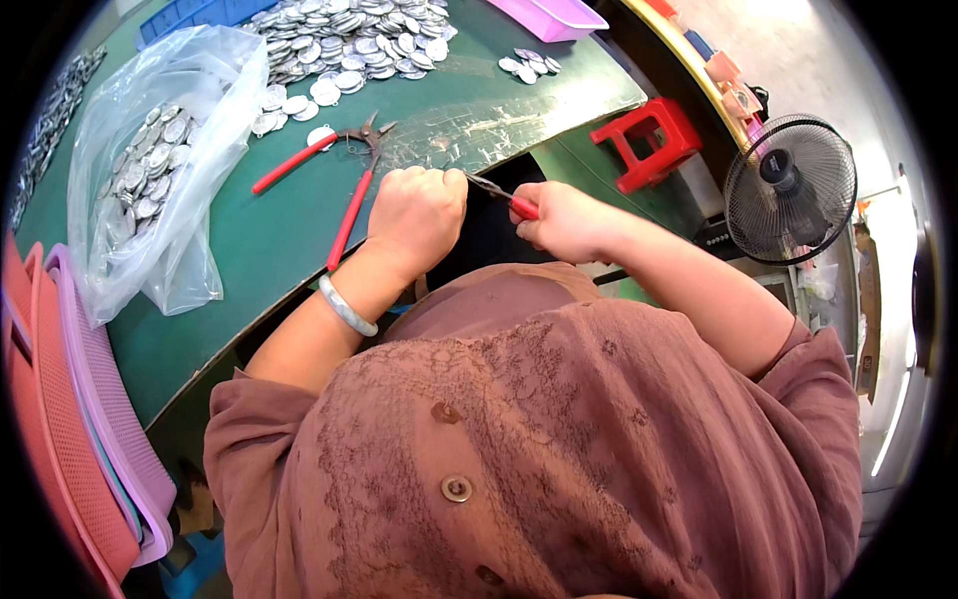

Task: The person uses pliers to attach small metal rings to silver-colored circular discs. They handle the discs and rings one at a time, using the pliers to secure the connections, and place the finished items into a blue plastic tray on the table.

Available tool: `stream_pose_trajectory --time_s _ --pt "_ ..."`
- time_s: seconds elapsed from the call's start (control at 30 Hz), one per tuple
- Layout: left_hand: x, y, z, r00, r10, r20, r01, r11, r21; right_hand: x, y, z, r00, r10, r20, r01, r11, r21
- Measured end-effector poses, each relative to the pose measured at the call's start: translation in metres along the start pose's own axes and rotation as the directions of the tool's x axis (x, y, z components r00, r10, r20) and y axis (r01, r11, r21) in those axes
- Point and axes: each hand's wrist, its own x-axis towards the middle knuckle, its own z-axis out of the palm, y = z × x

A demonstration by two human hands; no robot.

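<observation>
At the table's near edge my left hand (pixel 419 212) is closed, and whatever its fingers pinch is hidden. A pale bracelet (pixel 347 306) circles that wrist. My right hand (pixel 571 222) grips red-handled pliers (pixel 489 186), whose metal jaws point left and reach the fingers of my left hand. A second pair of red-handled pliers (pixel 351 215) lies spread on the table just left of my left hand. Beyond it is a heap of round silver metal pendants (pixel 344 45). More of these fill part of a clear plastic bag (pixel 215 215) at the left.
Pink and purple plastic baskets (pixel 110 379) stand along the left side of the green table (pixel 180 349). A blue tray (pixel 185 18) and a pink tray (pixel 559 18) sit at the back. A red stool (pixel 649 140) and a black fan (pixel 788 190) are at the right.
</observation>
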Motion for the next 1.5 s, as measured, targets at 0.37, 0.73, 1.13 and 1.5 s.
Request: stream_pose_trajectory --time_s 0.37,0.73,1.13,1.5 --pt "0.005 0.004 -0.027 0.909 -0.418 -0.007 0.346 0.762 -0.547 -0.017 0.003 -0.031 0.948 -0.162 0.274 0.015 0.883 0.469" --pt "0.014 0.008 -0.043 0.744 -0.540 0.395 0.525 0.106 -0.845 0.005 0.027 -0.033 0.914 -0.404 -0.035 0.393 0.861 0.322" --pt "0.030 0.004 -0.041 0.653 -0.609 0.451 0.591 0.037 -0.806 0.041 0.029 -0.040 0.831 -0.549 -0.092 0.552 0.791 0.262" --pt "0.037 -0.001 -0.034 0.699 -0.684 0.208 0.678 0.541 -0.497 0.067 0.035 -0.034 0.720 -0.624 -0.305 0.681 0.718 0.139"
